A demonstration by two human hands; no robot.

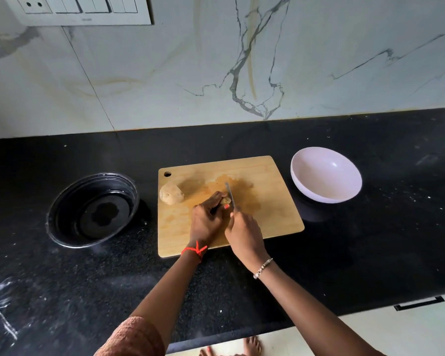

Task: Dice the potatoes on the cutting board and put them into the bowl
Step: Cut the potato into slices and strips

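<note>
Right grip (244,232) holds knife (230,192); left grip (207,219) pinches potato piece (225,200) on cutting board (267,214); whole potato (171,193) beside.

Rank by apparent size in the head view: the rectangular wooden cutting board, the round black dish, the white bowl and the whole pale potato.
1. rectangular wooden cutting board
2. round black dish
3. white bowl, only slightly smaller-looking; wide-angle distortion makes this pair unsure
4. whole pale potato
</note>
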